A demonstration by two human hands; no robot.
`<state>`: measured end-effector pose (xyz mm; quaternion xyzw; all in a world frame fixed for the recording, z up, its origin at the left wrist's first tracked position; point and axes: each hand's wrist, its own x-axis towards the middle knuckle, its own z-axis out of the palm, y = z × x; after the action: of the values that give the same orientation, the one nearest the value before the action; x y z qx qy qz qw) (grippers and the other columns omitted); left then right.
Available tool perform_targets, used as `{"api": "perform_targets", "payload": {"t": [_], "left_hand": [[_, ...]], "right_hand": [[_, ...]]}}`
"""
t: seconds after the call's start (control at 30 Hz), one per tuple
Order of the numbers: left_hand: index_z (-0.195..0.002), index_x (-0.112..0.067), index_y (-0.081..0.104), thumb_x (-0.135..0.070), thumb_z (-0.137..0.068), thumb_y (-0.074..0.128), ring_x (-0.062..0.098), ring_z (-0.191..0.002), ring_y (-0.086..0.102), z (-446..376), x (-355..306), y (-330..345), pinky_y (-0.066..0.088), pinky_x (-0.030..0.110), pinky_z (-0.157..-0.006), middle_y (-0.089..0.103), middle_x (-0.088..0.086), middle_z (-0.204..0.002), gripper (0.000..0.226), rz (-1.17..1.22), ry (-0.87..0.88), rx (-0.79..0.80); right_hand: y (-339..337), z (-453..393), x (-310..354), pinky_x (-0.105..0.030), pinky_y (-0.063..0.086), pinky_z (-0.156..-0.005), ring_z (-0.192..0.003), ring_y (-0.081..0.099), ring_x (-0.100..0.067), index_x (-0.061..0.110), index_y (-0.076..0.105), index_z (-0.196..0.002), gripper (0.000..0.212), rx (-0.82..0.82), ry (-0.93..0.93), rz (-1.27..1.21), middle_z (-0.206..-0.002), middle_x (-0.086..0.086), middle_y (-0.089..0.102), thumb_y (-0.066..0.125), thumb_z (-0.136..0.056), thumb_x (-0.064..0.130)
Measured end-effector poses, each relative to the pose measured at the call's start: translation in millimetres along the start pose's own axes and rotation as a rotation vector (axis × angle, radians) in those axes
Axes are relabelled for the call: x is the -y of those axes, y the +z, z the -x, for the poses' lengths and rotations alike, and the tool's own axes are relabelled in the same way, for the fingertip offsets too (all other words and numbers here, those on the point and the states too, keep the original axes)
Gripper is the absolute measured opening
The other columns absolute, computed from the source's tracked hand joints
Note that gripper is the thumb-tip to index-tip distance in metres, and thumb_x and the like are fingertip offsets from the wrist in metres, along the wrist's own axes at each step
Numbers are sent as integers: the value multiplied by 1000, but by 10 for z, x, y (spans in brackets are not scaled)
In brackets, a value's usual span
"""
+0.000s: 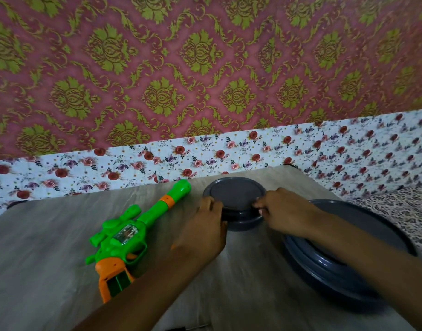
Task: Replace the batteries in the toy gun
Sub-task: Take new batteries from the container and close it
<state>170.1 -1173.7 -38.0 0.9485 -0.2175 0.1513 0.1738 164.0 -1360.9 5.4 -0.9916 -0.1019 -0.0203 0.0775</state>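
A green and orange toy gun [133, 230] lies on the grey wood-grain table [38, 259], barrel pointing to the far right, orange grip toward me. To its right stands a small round dark grey container [238, 199] with a flat lid. My left hand [205, 228] grips the container's left side, fingers curled at the lid's rim. My right hand [284, 211] pinches the right edge of the lid. No batteries are in view.
A large dark grey round dish [344, 266] stands at the right near the table's edge, under my right forearm. A floral cloth [157, 161] and patterned wall lie behind the table. A patterned fabric [396, 211] lies at the far right.
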Motion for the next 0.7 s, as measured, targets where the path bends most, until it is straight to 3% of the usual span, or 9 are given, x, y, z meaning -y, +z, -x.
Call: {"api": "perform_targets", "payload": {"t": [0.13,0.27,0.33,0.47,0.57,0.7], "left_hand": [[-139,-13,35,-19,-95,44,26,-120,47,-324,-120,170,36,28,-98,31,8,-146,46,-19,4,60],[-146,-8,26,-15,-93,47,32,-128,39,-656,-239,332,33,34,-106,22,12,-152,57,27,-62,132],[-146,-9,26,-15,-92,48,33,-127,39,-765,-246,385,34,36,-107,23,11,-152,59,51,-83,144],[-147,-12,25,-18,-91,50,34,-122,43,-807,-222,450,40,40,-103,26,9,-152,61,59,-90,132],[-146,-11,26,-18,-91,51,31,-127,42,-688,-315,472,39,38,-105,29,10,-150,62,219,-72,87],[-144,-12,28,-21,-92,52,23,-128,43,-304,-596,442,36,26,-102,37,10,-145,58,473,-57,-5]], "right_hand": [[3,-253,-269,-35,50,-88,-108,57,-28,19,55,-129,44,6,99,-24,-128,-13,55,45,-87,8],[1,-429,-440,-34,50,-82,-102,58,-31,12,56,-125,43,5,165,-8,-125,-17,55,42,-85,5],[-8,-461,-461,-30,42,-84,-112,53,-32,13,45,-137,48,33,158,40,-136,-19,46,38,-90,5],[-53,-403,-519,-29,25,-109,-138,31,-26,20,30,-145,48,54,65,-8,-155,-9,23,38,-98,16],[-157,-233,-556,-28,18,-114,-142,24,-19,20,29,-145,51,-54,1,-146,-156,-4,18,44,-97,23],[-286,182,-590,-33,18,-117,-143,22,-18,22,28,-145,54,-33,19,-47,-156,0,19,39,-96,41]]}}
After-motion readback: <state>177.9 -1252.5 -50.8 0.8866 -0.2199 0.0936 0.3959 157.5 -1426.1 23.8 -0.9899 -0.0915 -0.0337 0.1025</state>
